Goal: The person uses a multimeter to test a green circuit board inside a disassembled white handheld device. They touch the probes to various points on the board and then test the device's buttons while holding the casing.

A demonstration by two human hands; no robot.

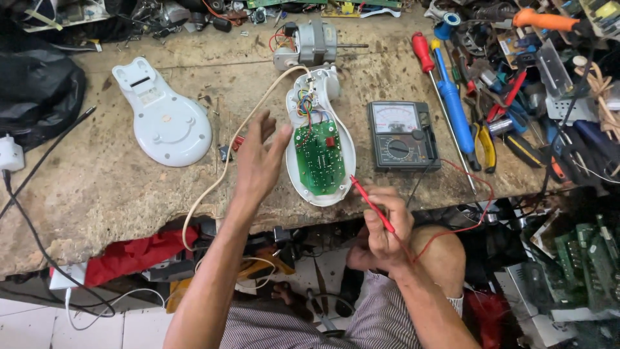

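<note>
An opened white oval housing lies on the worn workbench, with a green circuit board and coloured wires inside. My left hand hovers just left of it, fingers spread, holding nothing. My right hand is below the bench edge and grips a red test probe whose tip points at the housing's lower right rim. The probe's red lead runs to an analog multimeter to the right of the housing.
The housing's white cover lies at the left. A small motor sits behind. A cream cable drops off the bench edge. Screwdrivers, pliers and several tools crowd the right side; a black bag sits far left.
</note>
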